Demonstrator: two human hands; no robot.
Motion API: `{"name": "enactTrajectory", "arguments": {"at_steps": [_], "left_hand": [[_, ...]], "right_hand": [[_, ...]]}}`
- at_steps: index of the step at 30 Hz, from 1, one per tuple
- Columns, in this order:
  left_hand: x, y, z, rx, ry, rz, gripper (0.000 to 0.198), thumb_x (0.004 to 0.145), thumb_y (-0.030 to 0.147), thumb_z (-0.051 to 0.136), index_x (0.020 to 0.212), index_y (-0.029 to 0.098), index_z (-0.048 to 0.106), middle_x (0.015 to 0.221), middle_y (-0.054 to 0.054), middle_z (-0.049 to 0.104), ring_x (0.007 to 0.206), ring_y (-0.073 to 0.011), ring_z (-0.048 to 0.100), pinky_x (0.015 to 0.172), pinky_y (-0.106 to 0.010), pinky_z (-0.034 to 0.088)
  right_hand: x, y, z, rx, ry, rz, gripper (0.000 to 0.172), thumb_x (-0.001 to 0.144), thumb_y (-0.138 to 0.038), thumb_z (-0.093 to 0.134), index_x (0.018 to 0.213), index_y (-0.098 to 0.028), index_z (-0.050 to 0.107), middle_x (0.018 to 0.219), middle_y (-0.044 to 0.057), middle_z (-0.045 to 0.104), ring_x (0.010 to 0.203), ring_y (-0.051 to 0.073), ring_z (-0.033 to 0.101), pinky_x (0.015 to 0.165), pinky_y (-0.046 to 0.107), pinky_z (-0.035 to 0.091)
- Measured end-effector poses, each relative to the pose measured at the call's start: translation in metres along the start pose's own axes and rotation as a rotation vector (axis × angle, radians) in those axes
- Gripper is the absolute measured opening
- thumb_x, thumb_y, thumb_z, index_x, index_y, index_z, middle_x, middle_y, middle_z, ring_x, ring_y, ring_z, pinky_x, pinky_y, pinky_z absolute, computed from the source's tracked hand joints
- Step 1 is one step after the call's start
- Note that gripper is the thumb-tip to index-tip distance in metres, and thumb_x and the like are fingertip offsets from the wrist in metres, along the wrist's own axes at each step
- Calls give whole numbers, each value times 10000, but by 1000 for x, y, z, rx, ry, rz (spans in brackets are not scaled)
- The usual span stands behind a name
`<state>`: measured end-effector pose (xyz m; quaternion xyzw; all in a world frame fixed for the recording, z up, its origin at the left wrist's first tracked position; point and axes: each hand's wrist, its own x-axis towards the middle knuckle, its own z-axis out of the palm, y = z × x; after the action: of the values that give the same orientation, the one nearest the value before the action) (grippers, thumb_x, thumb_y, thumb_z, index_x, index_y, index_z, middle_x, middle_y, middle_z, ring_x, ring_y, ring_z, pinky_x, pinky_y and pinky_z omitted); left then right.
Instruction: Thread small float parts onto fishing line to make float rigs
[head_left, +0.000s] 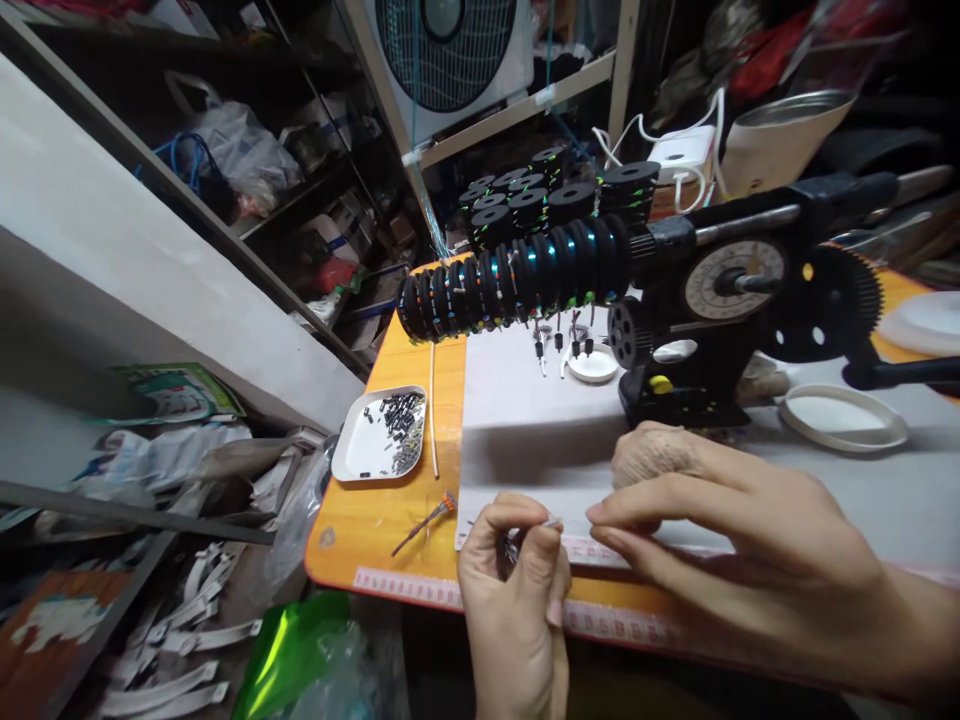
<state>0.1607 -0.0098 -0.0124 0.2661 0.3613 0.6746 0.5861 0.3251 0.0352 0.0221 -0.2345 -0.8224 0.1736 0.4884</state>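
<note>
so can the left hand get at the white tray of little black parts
Probably yes: the white tray lies uncovered left of the left hand, only a small tool flat between, though that hand pinches a thin pin.

pinched piece (553,522) too small, fan (450,50) top cropped

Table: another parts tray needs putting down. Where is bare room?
The white sheet is bare between the spool row and the left hand, which pinches a thin metal piece, and right hand. An orange strip before the parts tray is free but for a small tool. Crowded: around the small white dish and the base of the winding machine.
</note>
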Motion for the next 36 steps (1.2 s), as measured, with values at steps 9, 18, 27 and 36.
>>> {"name": "enactTrajectory", "arguments": {"at_steps": [9,18,27,36], "left_hand": [[-3,-1,2,47,7,48,252,806,261,849,702,170,638,722,66,544,395,36,357,397,-113,270],[-2,-1,0,79,-3,62,243,816,247,840,710,177,633,734,64,548,394,26,346,390,-139,286],[-5,-2,10,40,61,58,199,740,289,901,703,207,723,727,59,597,382,45,354,381,-107,270],[-9,-3,18,28,145,-36,240,644,338,954,716,230,752,764,38,613,401,25,349,363,-110,279]], "right_hand": [[1,-1,0,-18,11,-17,151,891,-15,624,941,-156,648,767,18,568,732,126,549,631,242,472],[2,-2,-2,-20,13,-21,141,890,-18,619,923,-147,665,755,25,585,721,127,563,626,231,480],[-1,3,-2,-22,-13,-20,138,912,-58,642,986,-161,694,812,38,627,767,142,585,672,257,492],[9,0,-4,130,-61,132,102,915,-112,673,938,-188,736,826,27,697,790,123,656,702,212,531]]}}
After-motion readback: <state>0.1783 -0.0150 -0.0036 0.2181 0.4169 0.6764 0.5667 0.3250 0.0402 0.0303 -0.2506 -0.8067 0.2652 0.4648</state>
